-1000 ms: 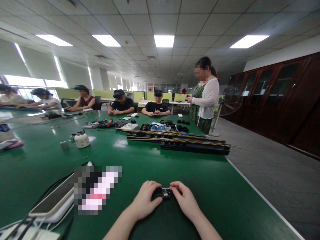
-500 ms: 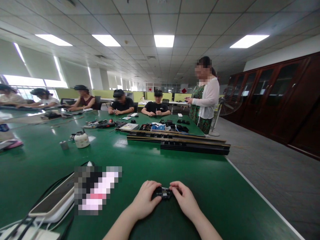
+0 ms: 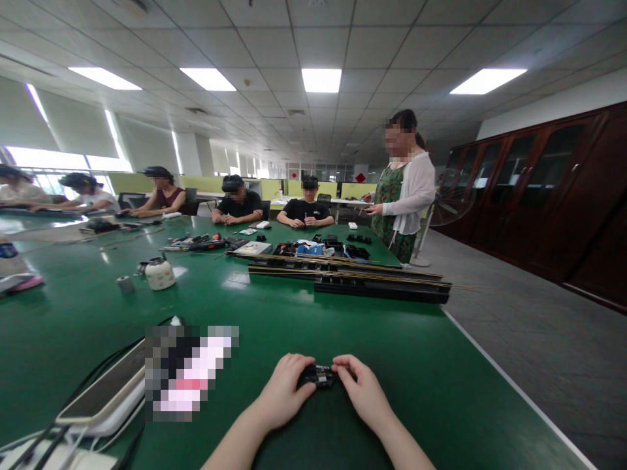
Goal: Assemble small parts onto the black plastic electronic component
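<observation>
left hand (image 3: 283, 393) and right hand (image 3: 363, 391) pinch a small black part (image 3: 318, 376) together near the desk's (image 3: 441, 391) front edge; only fingertips on it, so it might pop loose and skid off

A long green table (image 3: 294, 326) with a pale strip along its right edge. Near the near edge lies a small black part (image 3: 318, 376); towards the near left corner are a phone (image 3: 105, 391) on a white pad, black cables (image 3: 98, 365) and a blurred pink-and-white item (image 3: 191, 372). Across the middle, reaching the right edge, lie long black rails (image 3: 382, 287), with a white jar (image 3: 160, 273) and a small grey cylinder (image 3: 126, 284) just beside it further left, and a clutter of small black parts and tools (image 3: 313, 248) towards the far edge.
</observation>
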The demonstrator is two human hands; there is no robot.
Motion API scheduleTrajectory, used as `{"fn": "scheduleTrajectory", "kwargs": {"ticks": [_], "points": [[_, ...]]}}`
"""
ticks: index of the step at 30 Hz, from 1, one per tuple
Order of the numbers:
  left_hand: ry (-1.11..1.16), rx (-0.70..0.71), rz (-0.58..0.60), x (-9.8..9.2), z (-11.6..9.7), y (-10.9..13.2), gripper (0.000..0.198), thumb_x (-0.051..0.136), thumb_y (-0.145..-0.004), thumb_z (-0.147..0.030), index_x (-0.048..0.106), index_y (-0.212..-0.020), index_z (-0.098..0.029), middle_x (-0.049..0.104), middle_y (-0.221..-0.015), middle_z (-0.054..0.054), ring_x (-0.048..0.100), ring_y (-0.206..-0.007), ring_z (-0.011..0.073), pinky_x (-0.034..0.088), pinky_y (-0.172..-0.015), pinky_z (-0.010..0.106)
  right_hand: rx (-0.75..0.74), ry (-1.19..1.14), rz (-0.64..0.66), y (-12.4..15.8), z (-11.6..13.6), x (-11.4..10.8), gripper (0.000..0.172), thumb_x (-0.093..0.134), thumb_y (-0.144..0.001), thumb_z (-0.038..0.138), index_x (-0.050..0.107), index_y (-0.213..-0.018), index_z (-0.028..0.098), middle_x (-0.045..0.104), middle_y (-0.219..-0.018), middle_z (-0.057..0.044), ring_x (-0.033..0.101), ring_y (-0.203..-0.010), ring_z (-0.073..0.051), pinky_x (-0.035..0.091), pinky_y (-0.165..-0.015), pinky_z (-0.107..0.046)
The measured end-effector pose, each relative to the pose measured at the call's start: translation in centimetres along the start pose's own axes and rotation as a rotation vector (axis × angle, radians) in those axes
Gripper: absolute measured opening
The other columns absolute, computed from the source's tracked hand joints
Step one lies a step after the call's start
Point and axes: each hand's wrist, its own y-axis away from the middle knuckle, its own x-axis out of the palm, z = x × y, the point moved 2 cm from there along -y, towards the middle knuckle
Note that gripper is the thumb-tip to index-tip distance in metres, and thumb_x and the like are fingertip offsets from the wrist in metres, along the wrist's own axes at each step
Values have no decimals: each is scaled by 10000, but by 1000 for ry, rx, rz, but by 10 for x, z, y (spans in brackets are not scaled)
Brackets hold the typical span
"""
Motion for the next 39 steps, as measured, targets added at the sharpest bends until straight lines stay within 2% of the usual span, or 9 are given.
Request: {"fn": "scheduleTrajectory", "kwargs": {"ticks": [16, 27, 39], "points": [[6, -13, -7, -1, -1, 0, 383, 549, -742, -226, 513, -1123, -231, 557, -1071, 50, 464, -1031, 217, 349, -932, 368, 2, -37, 4, 0, 0, 1, 236, 482, -773, 373, 602, -876, 198, 684, -896, -58, 621, -899, -223, 441, -833, -340], [15, 4, -28, 1, 1, 0, 328, 575, -715, -226, 526, -1039, -224, 560, -1034, 42, 478, -997, 209, 361, -901, 344, -1, -22, 5, 0, 2, 0, 228, 490, -771, 370, 603, -872, 199, 685, -890, -54, 623, -889, -218, 445, -818, -330], [-3, -69, 23, -7, -12, 0, 268, 640, -654, -270, 529, -888, -200, 550, -930, 25, 479, -901, 199, 381, -792, 298, -3, -31, 8, 2, 6, 0, 236, 486, -769, 379, 604, -871, 201, 691, -884, -49, 625, -899, -217, 449, -818, -323]]}}
